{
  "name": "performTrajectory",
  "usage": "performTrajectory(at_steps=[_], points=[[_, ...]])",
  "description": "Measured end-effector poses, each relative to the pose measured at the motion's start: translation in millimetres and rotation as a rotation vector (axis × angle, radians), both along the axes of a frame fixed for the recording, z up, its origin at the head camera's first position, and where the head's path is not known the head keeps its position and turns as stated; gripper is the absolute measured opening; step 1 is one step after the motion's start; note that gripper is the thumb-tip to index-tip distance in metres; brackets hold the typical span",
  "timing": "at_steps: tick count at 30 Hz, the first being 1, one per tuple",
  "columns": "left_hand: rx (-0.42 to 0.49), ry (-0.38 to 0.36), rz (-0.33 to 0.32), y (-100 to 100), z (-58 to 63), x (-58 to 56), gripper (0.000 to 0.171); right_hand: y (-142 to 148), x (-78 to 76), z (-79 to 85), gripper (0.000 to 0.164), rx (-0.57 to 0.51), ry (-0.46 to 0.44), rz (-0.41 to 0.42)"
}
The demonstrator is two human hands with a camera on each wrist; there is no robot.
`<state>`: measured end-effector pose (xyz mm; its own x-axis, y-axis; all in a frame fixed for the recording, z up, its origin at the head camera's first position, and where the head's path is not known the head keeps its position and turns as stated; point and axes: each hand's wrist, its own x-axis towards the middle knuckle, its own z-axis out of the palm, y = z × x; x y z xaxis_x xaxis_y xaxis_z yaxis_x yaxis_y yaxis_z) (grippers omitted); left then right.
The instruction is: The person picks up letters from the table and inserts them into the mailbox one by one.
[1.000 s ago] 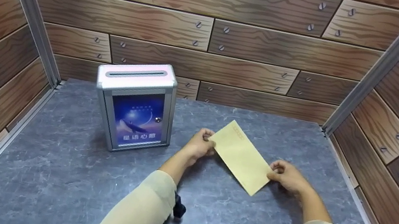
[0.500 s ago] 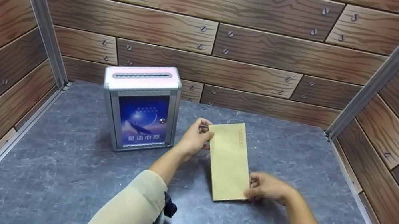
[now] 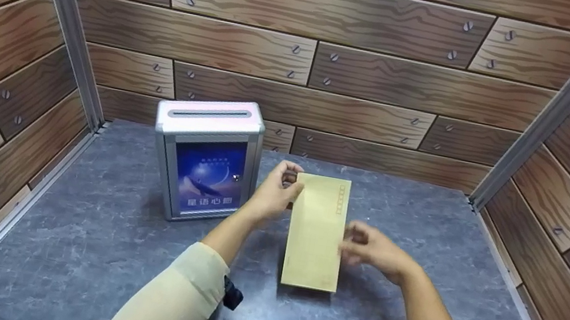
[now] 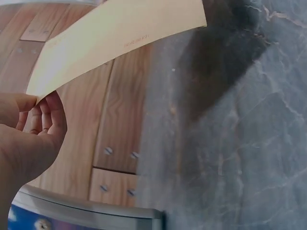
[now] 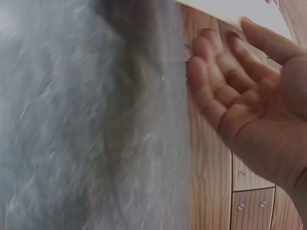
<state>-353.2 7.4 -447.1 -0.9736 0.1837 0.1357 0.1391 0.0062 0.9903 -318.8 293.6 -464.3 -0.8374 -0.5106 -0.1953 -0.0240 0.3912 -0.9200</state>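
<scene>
A yellow paper envelope (image 3: 316,235) with small red printed squares at one corner stands nearly lengthwise to the person, raised over the tabletop. My left hand (image 3: 273,193) pinches its upper left corner between thumb and fingers; the left wrist view shows the envelope (image 4: 115,38) bending slightly away from that grip. At the envelope's right edge is my right hand (image 3: 377,251), blurred. In the right wrist view the right hand (image 5: 254,91) has loosely bent, spread fingers, and its thumb tip lies right at the paper's edge without a pinch.
Left of the envelope stands a silver-framed box (image 3: 204,158) with a slot (image 3: 210,114) in its top and a lock on its blue picture door. The grey marbled tabletop (image 3: 74,240) is enclosed by wood-patterned walls (image 3: 310,8) with metal corner posts.
The envelope has turned clockwise from a diagonal to nearly straight, still in the left hand. My right hand has let go of its lower right corner and moved up along the right edge.
</scene>
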Motion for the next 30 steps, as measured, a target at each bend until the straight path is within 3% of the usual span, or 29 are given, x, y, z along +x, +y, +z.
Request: performTrajectory(at_steps=[4, 9, 17, 24, 30], points=[[0.000, 0.027, 0.011, 0.8, 12.4, 10.4, 0.028, -9.4, 0.9, 9.2, 0.060, -0.153, 0.035, -0.149], [-0.021, 0.068, 0.042, 2.8, 22.5, 21.7, 0.033, -25.3, 3.4, 16.0, 0.069, -0.186, 0.138, -0.264], [-0.100, 0.091, 0.066, -2.2, 10.4, 35.4, 0.055, -44.5, 3.7, 16.4, 0.072, -0.260, 0.213, -0.406], [-0.175, 0.143, 0.106, -8.4, 1.8, 41.0, 0.057, -60.6, 2.6, 17.9, 0.077, -0.315, 0.266, -0.448], [-0.216, 0.246, 0.135, -19.3, 14.0, 45.0, 0.063, -71.4, 0.6, 32.9, 0.078, -0.305, 0.322, -0.444]])
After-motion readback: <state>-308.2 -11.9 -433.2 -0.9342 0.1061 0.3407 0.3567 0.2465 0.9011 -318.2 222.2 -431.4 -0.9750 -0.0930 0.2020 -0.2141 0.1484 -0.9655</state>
